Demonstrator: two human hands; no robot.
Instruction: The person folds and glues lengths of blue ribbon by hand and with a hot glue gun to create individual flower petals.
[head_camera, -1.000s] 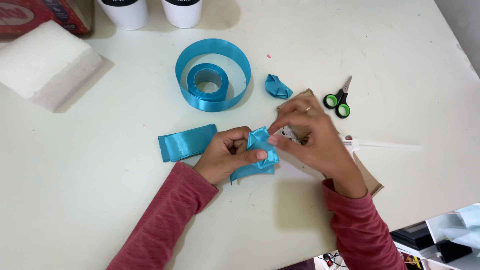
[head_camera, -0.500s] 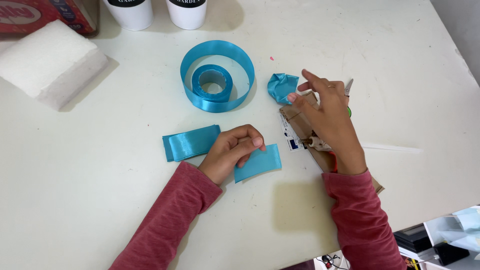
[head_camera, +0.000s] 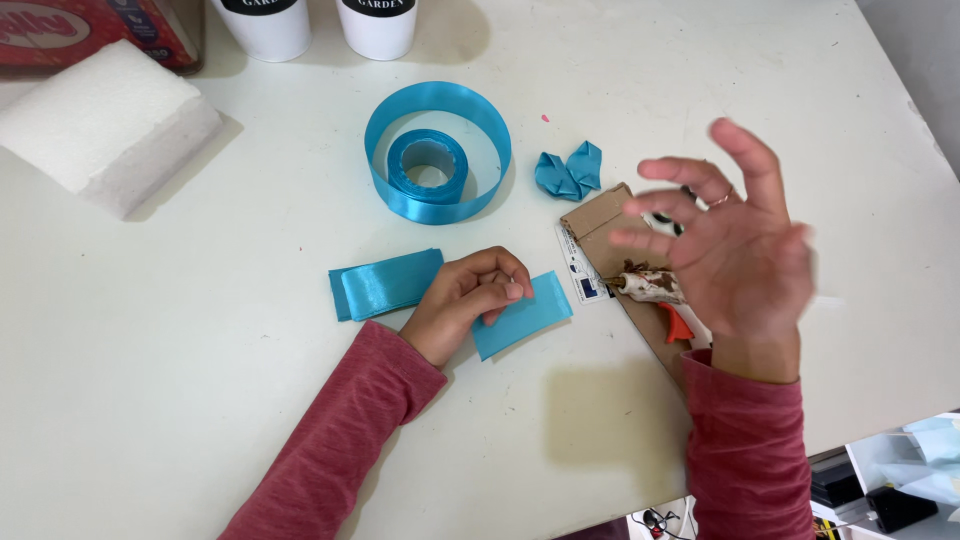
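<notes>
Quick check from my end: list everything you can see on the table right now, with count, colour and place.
ribbon roll: 1, blue, loosely uncoiled, table centre top
folded ribbon piece: 1, blue, right of the roll
ribbon strips: stacked, blue, left of the left hand
ribbon strip: 1, blue, under the left fingertips
cardboard sheet: 1, brown, under the right hand
glue gun: 1, stained, orange trigger, on the cardboard
foam block: 1, white, top left
pots: 2, white, top edge
box: 1, red, top left corner
left hand: pressing the strip
right hand: raised, open, blurred, empty
</notes>
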